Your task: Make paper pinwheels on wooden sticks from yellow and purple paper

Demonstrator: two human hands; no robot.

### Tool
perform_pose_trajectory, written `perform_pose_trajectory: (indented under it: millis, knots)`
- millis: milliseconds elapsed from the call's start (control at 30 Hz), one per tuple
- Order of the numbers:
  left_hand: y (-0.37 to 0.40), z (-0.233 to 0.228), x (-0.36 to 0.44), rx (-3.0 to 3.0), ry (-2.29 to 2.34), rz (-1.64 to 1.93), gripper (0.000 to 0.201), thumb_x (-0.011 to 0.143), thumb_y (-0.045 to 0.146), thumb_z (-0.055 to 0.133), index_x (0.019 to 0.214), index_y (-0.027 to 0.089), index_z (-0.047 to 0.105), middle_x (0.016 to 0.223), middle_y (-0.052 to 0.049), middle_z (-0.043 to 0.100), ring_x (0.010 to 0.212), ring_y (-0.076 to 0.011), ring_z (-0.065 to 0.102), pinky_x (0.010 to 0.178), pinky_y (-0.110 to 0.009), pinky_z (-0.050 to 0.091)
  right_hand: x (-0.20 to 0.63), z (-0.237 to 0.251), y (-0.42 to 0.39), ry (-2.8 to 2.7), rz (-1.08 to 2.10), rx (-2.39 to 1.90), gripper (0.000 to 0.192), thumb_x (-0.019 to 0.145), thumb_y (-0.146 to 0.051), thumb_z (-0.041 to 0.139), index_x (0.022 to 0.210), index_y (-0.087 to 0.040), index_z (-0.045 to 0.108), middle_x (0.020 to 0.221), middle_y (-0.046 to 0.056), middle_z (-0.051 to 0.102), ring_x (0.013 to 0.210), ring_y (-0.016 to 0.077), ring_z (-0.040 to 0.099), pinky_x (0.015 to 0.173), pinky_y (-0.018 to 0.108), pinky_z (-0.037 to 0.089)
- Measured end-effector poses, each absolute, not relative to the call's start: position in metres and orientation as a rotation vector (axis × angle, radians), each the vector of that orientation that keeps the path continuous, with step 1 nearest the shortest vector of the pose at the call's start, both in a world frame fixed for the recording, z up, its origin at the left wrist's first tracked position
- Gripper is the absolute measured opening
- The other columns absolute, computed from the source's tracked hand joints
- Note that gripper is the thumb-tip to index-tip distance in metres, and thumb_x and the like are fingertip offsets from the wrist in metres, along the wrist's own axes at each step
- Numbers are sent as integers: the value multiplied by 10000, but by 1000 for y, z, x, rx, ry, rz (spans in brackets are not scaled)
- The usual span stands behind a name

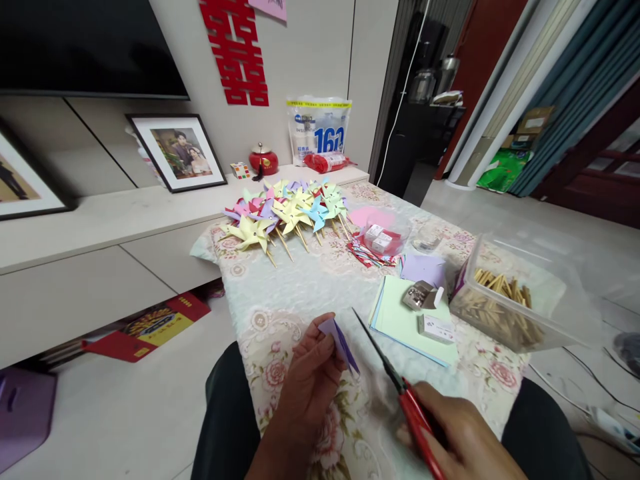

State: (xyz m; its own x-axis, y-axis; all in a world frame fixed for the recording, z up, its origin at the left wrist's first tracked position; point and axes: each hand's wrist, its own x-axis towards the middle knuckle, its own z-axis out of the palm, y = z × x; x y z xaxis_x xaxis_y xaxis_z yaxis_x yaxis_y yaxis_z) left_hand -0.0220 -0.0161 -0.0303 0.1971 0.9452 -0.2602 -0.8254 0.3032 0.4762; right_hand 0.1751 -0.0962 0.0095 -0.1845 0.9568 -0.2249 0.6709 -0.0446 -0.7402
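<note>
My left hand (306, 383) pinches a small folded piece of purple paper (341, 343) above the flowered cloth. My right hand (463, 437) grips red-handled scissors (400, 387), their dark blades closed and pointing up and left, the tip just right of the purple paper. Both hands are near the front edge of the low table (280, 313), over my lap.
Several finished paper pinwheels (287, 217) on sticks lie at the table's far end. A stack of green and purple paper sheets (407, 313) with small boxes, a clear tub of wooden sticks (505, 300) and a clear bowl (383, 239) sit to the right. A low cabinet runs along the left.
</note>
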Motion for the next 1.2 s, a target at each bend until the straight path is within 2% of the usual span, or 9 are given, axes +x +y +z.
perform_pose_trajectory:
  millis: [133, 300, 500, 667, 767, 833, 1000, 1100, 1200]
  knots:
    - [-20, -23, -22, 346, 560, 1292, 246, 732, 239, 824, 941, 166, 716, 853, -39, 697, 715, -124, 641, 635, -205, 537, 153, 7, -60, -2158, 683, -1978, 184, 912, -322, 514, 868, -184, 627, 886, 114, 728, 737, 248, 666, 643, 310, 425]
    - [-9, -2, -25, 447, 662, 1336, 218, 739, 238, 799, 899, 159, 673, 761, -12, 678, 631, -105, 608, 606, -211, 511, 119, 7, -28, -2341, 596, -1994, 231, 824, -172, 578, 1024, -125, 684, 1048, 169, 734, 934, 310, 700, 730, 322, 453]
    - [42, 14, -12, 560, 882, 1425, 275, 646, 291, 814, 801, 158, 629, 606, 3, 625, 572, -119, 585, 543, -218, 464, 127, 40, 1, -2649, 752, -1643, 214, 884, -142, 532, 887, -146, 746, 887, 126, 770, 717, 208, 687, 597, 275, 379]
    - [82, -5, -3, 484, 981, 1656, 316, 591, 298, 794, 802, 163, 602, 585, 25, 620, 548, -107, 578, 536, -210, 453, 162, 66, 36, -2364, 647, -1786, 257, 924, -209, 493, 788, -167, 707, 787, 77, 749, 673, 162, 642, 574, 255, 335]
    - [91, -22, -10, 520, 1107, 1744, 330, 601, 306, 784, 836, 154, 609, 585, 34, 625, 536, -99, 564, 536, -205, 445, 151, 57, 37, -2410, 675, -1745, 173, 880, -271, 570, 906, -191, 721, 866, 71, 755, 787, 206, 674, 635, 266, 385]
    - [92, -31, -17, 532, 1179, 1790, 338, 603, 315, 781, 846, 152, 610, 573, 43, 617, 525, -100, 557, 521, -204, 433, 133, 42, 25, -2538, 693, -1743, 237, 813, -315, 649, 1000, -189, 724, 981, 110, 748, 887, 275, 688, 679, 300, 430]
    - [89, -29, -24, 558, 1258, 1855, 302, 640, 314, 762, 851, 161, 609, 562, 56, 601, 521, -110, 557, 519, -212, 422, 97, 12, -6, -2754, 563, -1703, 477, 794, -91, 560, 1267, -105, 619, 1134, 207, 675, 974, 332, 674, 740, 362, 509]
    - [82, -19, -23, 587, 1245, 1891, 260, 680, 291, 756, 857, 165, 615, 561, 54, 611, 528, -105, 549, 548, -212, 426, 94, 9, -8, -2727, 542, -1677, 502, 757, -96, 586, 1258, -76, 606, 1078, 217, 669, 926, 338, 668, 723, 379, 526]
    - [69, -7, -21, 574, 1199, 1956, 222, 706, 275, 755, 849, 177, 616, 564, 56, 626, 531, -98, 553, 583, -213, 438, 87, 8, 4, -2578, 494, -1681, 352, 785, -129, 571, 1129, -100, 639, 1032, 192, 659, 910, 324, 649, 746, 388, 521]
